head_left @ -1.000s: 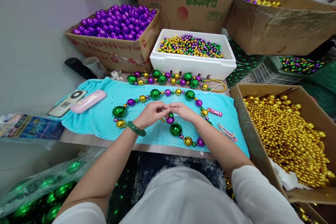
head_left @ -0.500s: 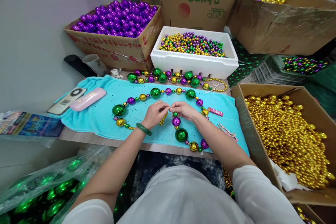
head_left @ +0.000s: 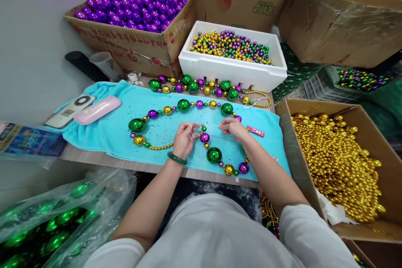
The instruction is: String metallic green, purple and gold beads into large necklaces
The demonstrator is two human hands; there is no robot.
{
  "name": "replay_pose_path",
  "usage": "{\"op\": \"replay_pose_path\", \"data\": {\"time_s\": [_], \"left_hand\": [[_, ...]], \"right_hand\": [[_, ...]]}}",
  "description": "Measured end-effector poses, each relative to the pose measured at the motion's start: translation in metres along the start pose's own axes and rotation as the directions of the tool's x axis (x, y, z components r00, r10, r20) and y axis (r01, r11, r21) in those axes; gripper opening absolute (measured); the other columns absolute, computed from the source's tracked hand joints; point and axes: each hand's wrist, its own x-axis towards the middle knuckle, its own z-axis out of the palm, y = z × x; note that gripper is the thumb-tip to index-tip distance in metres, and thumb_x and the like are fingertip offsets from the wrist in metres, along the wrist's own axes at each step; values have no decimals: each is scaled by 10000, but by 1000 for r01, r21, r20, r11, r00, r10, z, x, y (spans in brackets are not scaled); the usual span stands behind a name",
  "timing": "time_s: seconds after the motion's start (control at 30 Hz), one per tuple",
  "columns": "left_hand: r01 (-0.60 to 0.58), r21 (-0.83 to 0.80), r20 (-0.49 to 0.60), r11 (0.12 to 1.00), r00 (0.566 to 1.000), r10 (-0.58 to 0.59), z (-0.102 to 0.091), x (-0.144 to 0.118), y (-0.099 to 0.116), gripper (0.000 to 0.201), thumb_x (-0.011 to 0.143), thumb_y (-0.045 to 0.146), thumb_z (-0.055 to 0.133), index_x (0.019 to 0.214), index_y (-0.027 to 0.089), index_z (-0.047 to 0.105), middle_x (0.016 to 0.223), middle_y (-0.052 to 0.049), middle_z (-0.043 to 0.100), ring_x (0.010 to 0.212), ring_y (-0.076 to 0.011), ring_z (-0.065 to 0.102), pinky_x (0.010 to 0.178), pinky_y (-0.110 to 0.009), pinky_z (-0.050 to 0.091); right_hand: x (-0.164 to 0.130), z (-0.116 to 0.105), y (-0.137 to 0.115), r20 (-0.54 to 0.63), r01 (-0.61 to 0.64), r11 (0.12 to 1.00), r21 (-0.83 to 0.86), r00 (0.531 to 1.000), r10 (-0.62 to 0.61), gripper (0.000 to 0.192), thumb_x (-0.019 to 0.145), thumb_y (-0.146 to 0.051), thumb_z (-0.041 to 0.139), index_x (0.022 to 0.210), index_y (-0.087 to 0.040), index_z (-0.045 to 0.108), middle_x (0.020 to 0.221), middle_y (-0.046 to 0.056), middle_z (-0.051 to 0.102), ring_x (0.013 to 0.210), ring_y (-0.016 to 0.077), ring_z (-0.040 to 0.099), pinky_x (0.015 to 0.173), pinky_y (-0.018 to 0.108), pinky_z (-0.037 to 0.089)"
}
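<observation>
A bead necklace [head_left: 184, 105] of green, purple and gold balls lies in a loop on a turquoise towel [head_left: 106, 134]. My left hand [head_left: 185, 138], with a green bangle on its wrist, pinches the thin string near the small gold beads. My right hand [head_left: 233, 128] pinches the other end of the string, a short way to the right. The string is stretched between them above a purple ball [head_left: 204, 137] and a big green ball [head_left: 214, 155].
A second necklace [head_left: 201, 88] lies behind the towel. A white foam box [head_left: 232, 71] holds mixed small beads, a carton [head_left: 125, 50] purple balls, a carton [head_left: 284, 111] gold beads. A remote [head_left: 70, 111], pink case [head_left: 97, 109] and scissors [head_left: 276, 159] lie on the towel.
My hands have drawn apart, the right one moving to the right, pulling the string taut. The view has tilted down slightly.
</observation>
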Motion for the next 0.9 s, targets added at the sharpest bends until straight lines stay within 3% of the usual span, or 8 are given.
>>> {"op": "replay_pose_path", "data": {"time_s": [0.13, 0.23, 0.33, 0.47, 0.57, 0.73, 0.9], "left_hand": [[61, -192, 71, 980, 996, -48, 10, -2, 0, 175, 796, 165, 655, 732, 172, 492, 860, -4, 643, 951, -124, 650, 648, -157, 488], [103, -212, 88, 972, 992, -86, 17, -3, -6, 146, 837, 174, 612, 747, 185, 498, 744, 25, 607, 802, -89, 653, 582, -148, 476], [172, -205, 32, 964, 985, -169, 22, -5, -14, 143, 879, 177, 556, 745, 186, 506, 635, 42, 548, 665, -64, 622, 525, -137, 451], [186, -271, -44, 944, 978, -205, 23, -3, -17, 170, 899, 155, 517, 730, 180, 514, 642, 25, 574, 783, -88, 658, 602, -147, 487], [159, -312, -2, 937, 986, -168, 19, 1, -14, 156, 885, 159, 543, 734, 185, 513, 680, 19, 604, 849, -113, 670, 621, -162, 498], [144, -262, 59, 954, 989, -133, 12, 1, -14, 148, 862, 208, 591, 751, 195, 494, 808, 8, 645, 946, -137, 663, 627, -170, 498], [112, -200, 55, 973, 993, -103, 11, -3, -18, 184, 821, 258, 647, 774, 200, 479, 778, 7, 631, 913, -131, 659, 615, -169, 482]], "right_hand": [[-7, 7, -9, 120, 18, 929, 371, 991, -67, 190, 608, -227, 691, 647, -184, 510, 712, 28, 654, 699, 163, 613, 575, 252, 466], [-10, 21, -13, 157, -7, 818, 575, 982, -101, 211, 688, -274, 658, 733, -212, 462, 749, 9, 634, 755, 165, 627, 566, 238, 462], [-7, 33, -12, 170, -63, 793, 605, 984, -52, 219, 726, -289, 641, 774, -228, 435, 618, -39, 538, 577, 124, 561, 402, 170, 302], [0, 45, -5, 216, -118, 791, 601, 976, -18, 245, 699, -263, 652, 753, -226, 416, 500, -80, 418, 399, 73, 355, 352, 163, 123], [3, 52, 1, 234, -111, 805, 583, 972, -36, 254, 668, -251, 667, 730, -219, 422, 453, -95, 354, 372, 64, 294, 347, 170, 114], [4, 53, 1, 91, -73, 795, 602, 996, 22, 261, 673, -242, 672, 713, -214, 417, 434, -87, 329, 443, 92, 444, 356, 159, 157], [3, 51, 1, 13, -70, 795, 602, 997, 77, 261, 693, -222, 666, 719, -213, 406, 428, -90, 317, 443, 90, 443, 359, 160, 178]]}}
